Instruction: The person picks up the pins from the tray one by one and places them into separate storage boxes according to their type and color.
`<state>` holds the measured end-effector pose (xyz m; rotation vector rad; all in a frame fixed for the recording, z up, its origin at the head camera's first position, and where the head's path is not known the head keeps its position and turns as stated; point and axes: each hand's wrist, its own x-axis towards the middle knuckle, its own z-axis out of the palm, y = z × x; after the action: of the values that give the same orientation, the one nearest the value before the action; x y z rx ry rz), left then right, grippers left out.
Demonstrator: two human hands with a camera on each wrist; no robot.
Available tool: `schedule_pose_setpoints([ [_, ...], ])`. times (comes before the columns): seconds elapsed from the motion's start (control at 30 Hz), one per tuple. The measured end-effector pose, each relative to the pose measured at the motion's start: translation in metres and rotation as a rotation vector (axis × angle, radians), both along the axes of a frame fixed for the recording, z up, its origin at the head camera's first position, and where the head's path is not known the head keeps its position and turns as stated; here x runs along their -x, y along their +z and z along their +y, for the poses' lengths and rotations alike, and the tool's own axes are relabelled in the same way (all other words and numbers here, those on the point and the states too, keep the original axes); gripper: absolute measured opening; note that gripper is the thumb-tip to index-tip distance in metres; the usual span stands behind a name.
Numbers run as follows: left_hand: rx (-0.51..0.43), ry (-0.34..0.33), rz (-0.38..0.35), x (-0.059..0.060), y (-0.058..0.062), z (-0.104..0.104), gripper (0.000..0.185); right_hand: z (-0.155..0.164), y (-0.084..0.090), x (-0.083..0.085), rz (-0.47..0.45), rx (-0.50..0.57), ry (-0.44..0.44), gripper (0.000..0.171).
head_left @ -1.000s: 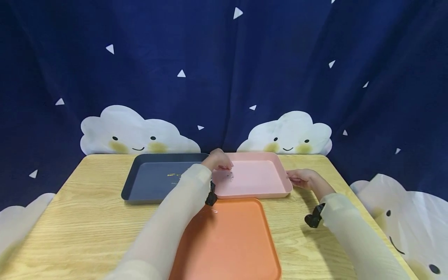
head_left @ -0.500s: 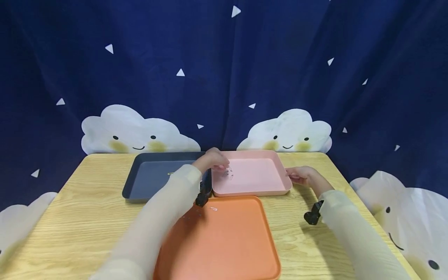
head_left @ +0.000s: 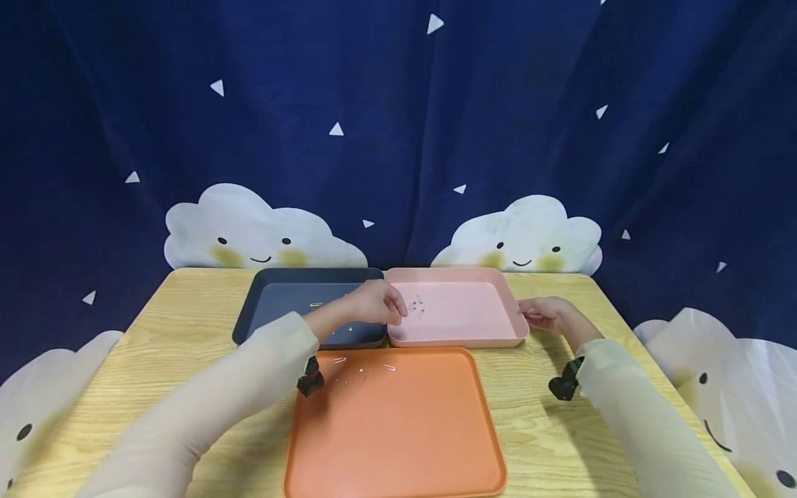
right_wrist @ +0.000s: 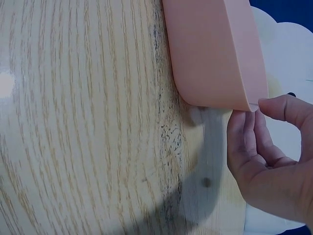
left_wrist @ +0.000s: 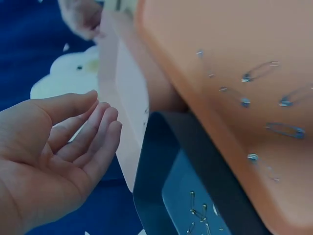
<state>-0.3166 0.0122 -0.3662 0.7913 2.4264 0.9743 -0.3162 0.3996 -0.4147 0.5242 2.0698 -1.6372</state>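
Observation:
My left hand hovers over the seam between the dark blue tray and the pink tray. In the left wrist view that hand shows a bare palm with relaxed fingers and holds nothing. A few small safety pins lie in the pink tray just beyond its fingertips. More pins are scattered on the orange tray, and others lie in the blue tray. My right hand holds the pink tray's right rim, thumb above and fingers below.
The three trays sit close together on a light wooden table. A dark blue curtain with white clouds hangs behind the table's far edge. Black wrist mounts hang under both sleeves.
My left hand has drawn back left and nearer from inside the pink tray, uncovering the pins lying there. The right hand has stayed at the rim.

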Motion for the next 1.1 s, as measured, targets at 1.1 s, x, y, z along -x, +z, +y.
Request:
schedule_pose_setpoints([
  [1.1, 0.371, -0.278, 0.678, -0.072, -0.065, -0.004, 0.023, -0.002, 0.000, -0.001, 0.007, -0.030, 0.005, 0.067],
])
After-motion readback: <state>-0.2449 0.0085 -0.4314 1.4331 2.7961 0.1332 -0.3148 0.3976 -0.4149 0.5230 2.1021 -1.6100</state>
